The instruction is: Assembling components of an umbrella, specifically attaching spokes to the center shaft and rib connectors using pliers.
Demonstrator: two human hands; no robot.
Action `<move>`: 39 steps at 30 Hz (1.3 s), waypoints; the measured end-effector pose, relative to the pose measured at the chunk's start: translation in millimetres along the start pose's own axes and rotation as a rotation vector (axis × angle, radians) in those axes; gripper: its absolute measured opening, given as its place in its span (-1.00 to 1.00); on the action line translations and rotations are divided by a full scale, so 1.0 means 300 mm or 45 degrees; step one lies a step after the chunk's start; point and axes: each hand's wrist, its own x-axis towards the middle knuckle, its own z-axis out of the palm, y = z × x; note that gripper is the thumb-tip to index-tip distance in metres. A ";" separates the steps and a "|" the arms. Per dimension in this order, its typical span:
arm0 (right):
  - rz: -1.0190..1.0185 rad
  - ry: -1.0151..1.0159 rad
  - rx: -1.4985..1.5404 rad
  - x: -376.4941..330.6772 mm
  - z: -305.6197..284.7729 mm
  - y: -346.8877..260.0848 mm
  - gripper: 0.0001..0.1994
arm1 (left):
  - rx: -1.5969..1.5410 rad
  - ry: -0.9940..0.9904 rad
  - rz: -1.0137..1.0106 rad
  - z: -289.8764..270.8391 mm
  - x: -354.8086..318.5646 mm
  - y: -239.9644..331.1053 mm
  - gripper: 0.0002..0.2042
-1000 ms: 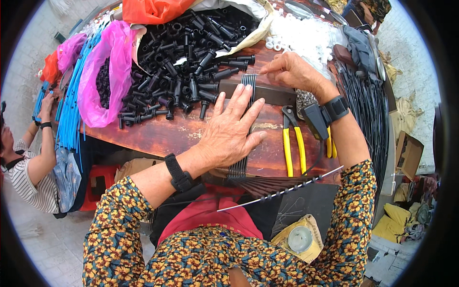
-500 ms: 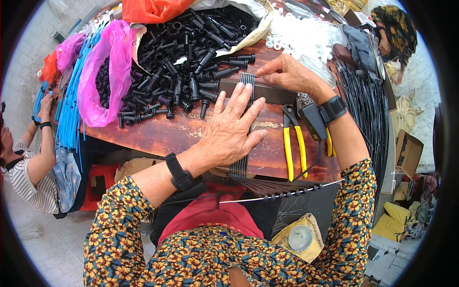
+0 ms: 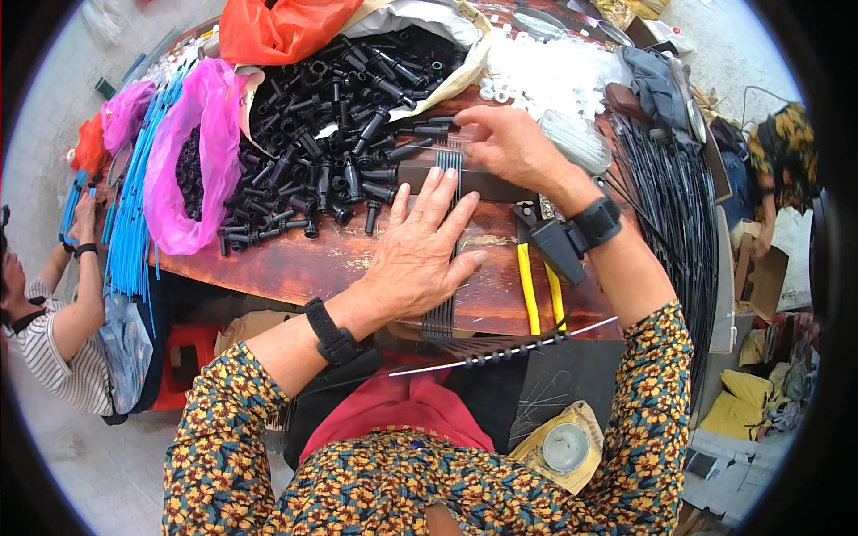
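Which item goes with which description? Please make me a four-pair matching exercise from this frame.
Column one:
1. Left hand
2. Pliers
3. Round container
4. Small rings

Column two:
A. White, heaped beyond the right hand
B. Resting on a yellowish wrapper
C. Fingers spread over thin black rods
D. Yellow-handled, on the table

Pairs: 1-C, 2-D, 3-B, 4-A.

red cloth (image 3: 402,413) on lap: row of tiny yellow characters along lower edge, too small to read
pale sack flap (image 3: 252,105): bit of dark print, unclear
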 end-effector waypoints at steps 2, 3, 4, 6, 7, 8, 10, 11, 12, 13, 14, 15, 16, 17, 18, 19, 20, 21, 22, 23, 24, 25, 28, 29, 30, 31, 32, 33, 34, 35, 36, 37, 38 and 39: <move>0.198 0.037 -0.006 -0.023 -0.077 0.024 -0.74 | -0.010 0.032 0.005 0.011 -0.005 -0.011 -0.33; 0.262 0.044 -0.094 -0.028 -0.132 0.037 -0.77 | 0.013 0.024 -0.002 0.004 -0.011 -0.016 -0.32; 0.349 0.054 -0.202 -0.059 -0.210 0.067 -0.79 | 0.014 0.015 0.010 0.006 -0.007 -0.007 -0.32; 0.387 0.125 -0.622 -0.122 -0.291 0.209 -0.85 | 0.017 0.009 0.027 0.015 0.002 -0.003 -0.31; 0.387 0.131 -0.627 -0.140 -0.309 0.222 -0.85 | 0.041 0.009 0.031 0.013 0.001 -0.005 -0.31; 0.495 0.049 -0.631 -0.156 -0.322 0.235 -0.87 | 0.042 0.013 0.036 0.011 -0.001 -0.007 -0.31; 0.598 -0.029 -0.634 -0.176 -0.323 0.260 -0.87 | 0.054 0.017 0.017 0.010 -0.005 -0.008 -0.30; 0.558 -0.031 -0.627 -0.185 -0.307 0.280 -0.88 | 0.057 0.021 0.019 0.011 -0.005 -0.006 -0.30; 0.516 -0.033 -0.619 -0.186 -0.295 0.284 -0.89 | 0.059 0.016 0.015 0.012 -0.005 -0.004 -0.29; 0.515 -0.002 -0.659 -0.190 -0.289 0.287 -0.91 | 0.061 0.012 0.010 0.012 -0.004 -0.003 -0.28; 0.512 -0.001 -0.660 -0.188 -0.289 0.293 -0.91 | 0.063 0.015 0.010 0.012 -0.002 -0.003 -0.28; 0.458 -0.002 -0.703 -0.187 -0.288 0.295 -0.91 | 0.072 0.011 0.015 0.012 -0.002 -0.003 -0.28; 0.405 -0.004 -0.745 -0.187 -0.286 0.297 -0.90 | 0.080 0.007 0.021 0.012 -0.003 -0.003 -0.28; 0.405 -0.005 -0.746 -0.187 -0.283 0.302 -0.90 | 0.079 0.008 0.021 0.011 -0.004 -0.003 -0.28; 0.365 -0.004 -0.763 -0.181 -0.280 0.305 -0.90 | 0.096 -0.007 0.017 0.011 -0.004 -0.004 -0.28; 0.325 -0.003 -0.780 -0.177 -0.278 0.306 -0.89 | 0.112 -0.021 0.013 0.011 -0.003 -0.004 -0.27; 0.323 -0.003 -0.781 -0.181 -0.278 0.306 -0.89 | 0.112 -0.020 0.012 0.012 -0.003 -0.005 -0.27; 0.321 0.055 -0.722 -0.181 -0.276 0.282 -0.89 | 0.112 -0.016 0.015 0.012 -0.006 -0.006 -0.27; 0.318 0.112 -0.662 -0.179 -0.274 0.268 -0.88 | 0.111 -0.011 0.018 0.011 -0.009 -0.008 -0.27; 0.314 0.110 -0.660 -0.173 -0.272 0.272 -0.88 | 0.113 -0.010 0.013 0.010 -0.010 -0.008 -0.27; 0.331 0.056 -0.662 -0.169 -0.275 0.277 -0.87 | 0.106 -0.017 0.015 0.011 -0.007 -0.007 -0.27; 0.348 0.002 -0.663 -0.168 -0.277 0.280 -0.87 | 0.099 -0.025 0.018 0.011 -0.006 -0.006 -0.27; 0.390 -0.001 -0.683 -0.165 -0.279 0.282 -0.87 | 0.084 -0.022 0.023 0.012 -0.007 -0.005 -0.27; 0.391 -0.003 -0.684 -0.166 -0.280 0.283 -0.87 | 0.082 -0.023 0.022 0.012 -0.007 -0.006 -0.27; 0.353 0.061 -0.666 -0.168 -0.280 0.283 -0.86 | 0.075 -0.020 0.025 0.013 -0.007 -0.007 -0.28; 0.317 0.125 -0.649 -0.171 -0.280 0.282 -0.85 | 0.067 -0.018 0.029 0.014 -0.007 -0.008 -0.28; 0.321 0.121 -0.650 -0.174 -0.283 0.282 -0.85 | 0.062 -0.020 0.029 0.016 -0.006 -0.006 -0.28; 0.340 0.142 -0.650 -0.169 -0.287 0.272 -0.85 | 0.063 -0.016 0.032 0.016 -0.005 -0.008 -0.28; 0.361 0.163 -0.650 -0.166 -0.290 0.266 -0.84 | 0.063 -0.012 0.035 0.016 -0.005 -0.008 -0.28; 0.381 0.168 -0.649 -0.163 -0.296 0.270 -0.86 | 0.062 -0.014 0.034 0.018 -0.005 -0.008 -0.28; 0.379 0.166 -0.647 -0.154 -0.296 0.250 -0.86 | 0.065 -0.015 0.032 0.017 -0.004 -0.009 -0.28; 0.338 0.244 -0.623 -0.145 -0.292 0.229 -0.87 | 0.068 -0.017 0.030 0.017 -0.004 -0.010 -0.28; 0.298 0.322 -0.598 -0.138 -0.283 0.207 -0.87 | 0.069 -0.017 0.027 0.017 -0.005 -0.011 -0.28; 0.293 0.321 -0.597 -0.127 -0.265 0.178 -0.87 | 0.074 -0.012 0.024 0.014 -0.006 -0.013 -0.28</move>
